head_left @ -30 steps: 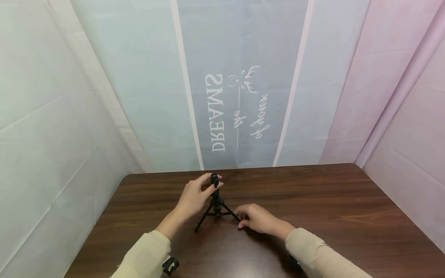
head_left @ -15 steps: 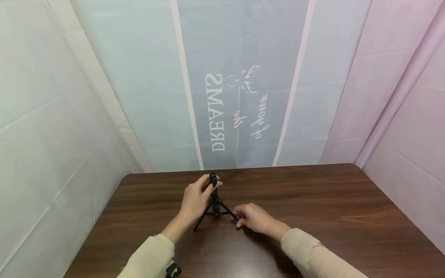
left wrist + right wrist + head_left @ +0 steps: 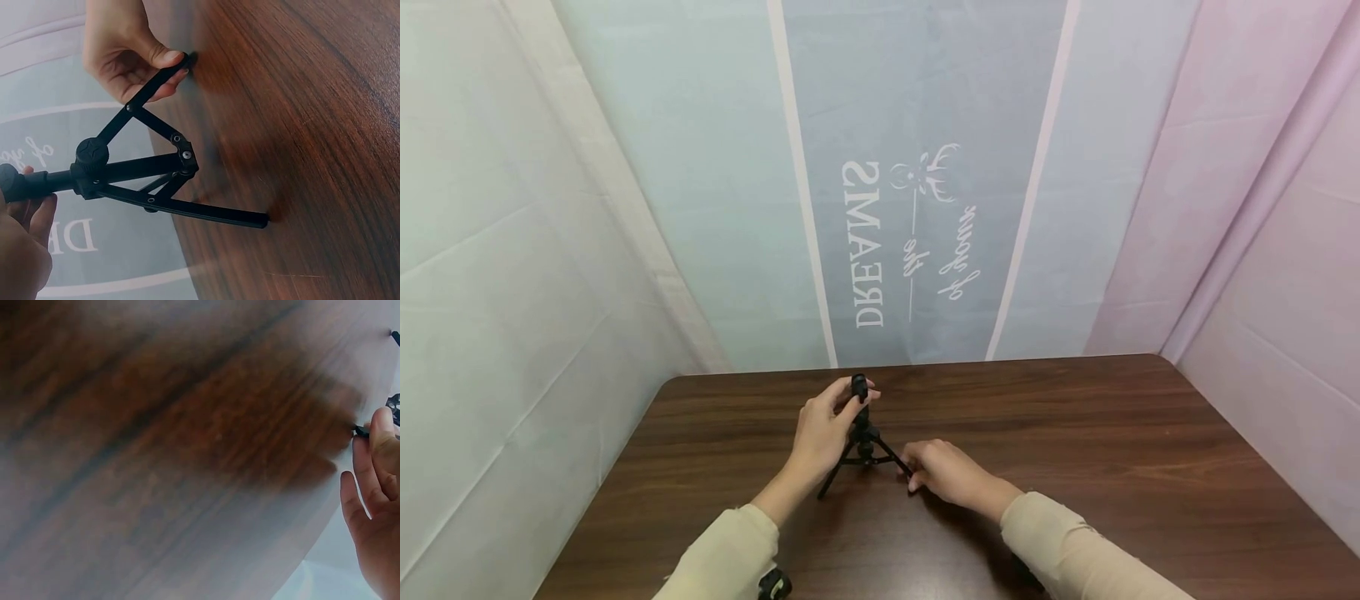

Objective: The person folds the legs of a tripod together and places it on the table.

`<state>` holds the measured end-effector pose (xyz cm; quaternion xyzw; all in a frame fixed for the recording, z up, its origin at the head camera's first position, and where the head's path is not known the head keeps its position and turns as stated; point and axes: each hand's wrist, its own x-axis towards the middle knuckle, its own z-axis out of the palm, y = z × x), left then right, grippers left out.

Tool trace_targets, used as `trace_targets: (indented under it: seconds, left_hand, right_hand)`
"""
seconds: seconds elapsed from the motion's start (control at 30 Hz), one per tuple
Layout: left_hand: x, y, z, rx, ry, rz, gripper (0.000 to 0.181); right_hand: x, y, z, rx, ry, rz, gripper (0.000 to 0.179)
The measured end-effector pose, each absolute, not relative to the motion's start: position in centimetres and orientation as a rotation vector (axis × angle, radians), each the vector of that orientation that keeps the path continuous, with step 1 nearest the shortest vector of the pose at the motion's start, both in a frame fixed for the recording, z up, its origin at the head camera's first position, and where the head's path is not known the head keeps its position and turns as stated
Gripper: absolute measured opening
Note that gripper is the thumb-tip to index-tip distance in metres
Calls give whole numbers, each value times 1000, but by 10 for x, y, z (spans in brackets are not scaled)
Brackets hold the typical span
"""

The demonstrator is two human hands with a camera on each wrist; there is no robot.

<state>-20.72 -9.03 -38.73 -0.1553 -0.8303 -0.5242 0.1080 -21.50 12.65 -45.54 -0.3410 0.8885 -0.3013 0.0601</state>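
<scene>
A small black tripod (image 3: 864, 451) stands on the table with its legs spread. My left hand (image 3: 822, 427) grips its upper part, thumb and fingers around the head (image 3: 860, 387). At the right, my right hand (image 3: 949, 470) pinches the lower end of one leg (image 3: 156, 84) between thumb and fingers, low over the tabletop. Another leg (image 3: 219, 212) reaches the wood untouched in the left wrist view. Short braces join the legs to the centre column (image 3: 137, 169). Only the tip of the pinched leg (image 3: 361, 431) shows beside my fingers in the right wrist view.
The brown wood-grain table (image 3: 1075, 433) has rounded far corners. Behind it hangs a pale blue cloth (image 3: 925, 83) with mirrored white lettering. White cloth walls (image 3: 512, 292) stand at both sides. A black wrist device (image 3: 773, 584) shows below the left sleeve.
The tripod and both hands have shifted slightly to the left. Both grips look the same as before.
</scene>
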Motion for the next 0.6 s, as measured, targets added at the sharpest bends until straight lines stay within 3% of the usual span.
trace_targets:
  seconds: [0.6]
  left_hand:
    - [-209,-90,-388,-415,-2412,-1663,23]
  right_hand:
    - [-219,123,-458,-1034,2712,-907,13]
